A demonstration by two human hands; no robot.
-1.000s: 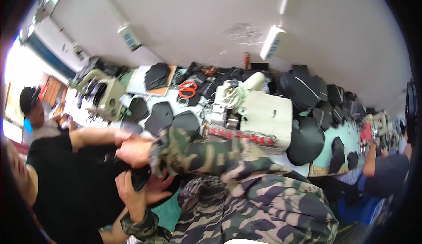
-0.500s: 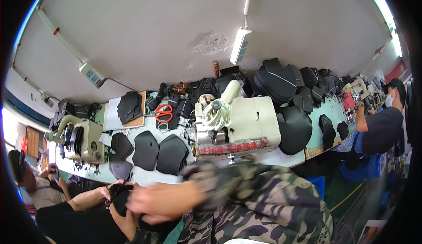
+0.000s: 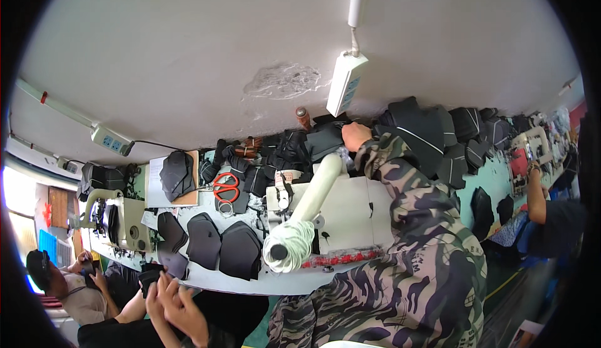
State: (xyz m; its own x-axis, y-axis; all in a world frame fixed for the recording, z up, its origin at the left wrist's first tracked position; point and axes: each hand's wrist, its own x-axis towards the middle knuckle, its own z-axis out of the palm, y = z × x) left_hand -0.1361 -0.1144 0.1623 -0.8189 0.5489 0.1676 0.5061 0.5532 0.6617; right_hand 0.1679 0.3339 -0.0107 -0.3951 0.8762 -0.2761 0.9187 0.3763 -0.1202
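My right arm in a camouflage sleeve reaches across the cream sewing machine [image 3: 350, 210] to the back of the bench. My right hand [image 3: 357, 136] is closed there, beside a dark grey fabric piece [image 3: 325, 140]; what its fingers hold, if anything, is hidden. A coil of white cord [image 3: 289, 248] hangs on the machine's pale arm. At the lower left my left hand [image 3: 183, 310] is open, fingers apart. It is close to a small black fabric item [image 3: 149, 277], which another person's hand in black clothing seems to hold.
Stacked dark grey panels [image 3: 239, 251] lie left of my machine, with orange-handled scissors [image 3: 226, 187] behind them. Large black panels [image 3: 410, 135] are piled at the right. A second sewing machine [image 3: 128, 223] stands left. Co-workers sit at far left and right. A power strip [image 3: 347, 82] hangs above.
My right hand has gone from the black item at the lower left up and right, over the machine to the back of the bench. The left hand has come away from the item.
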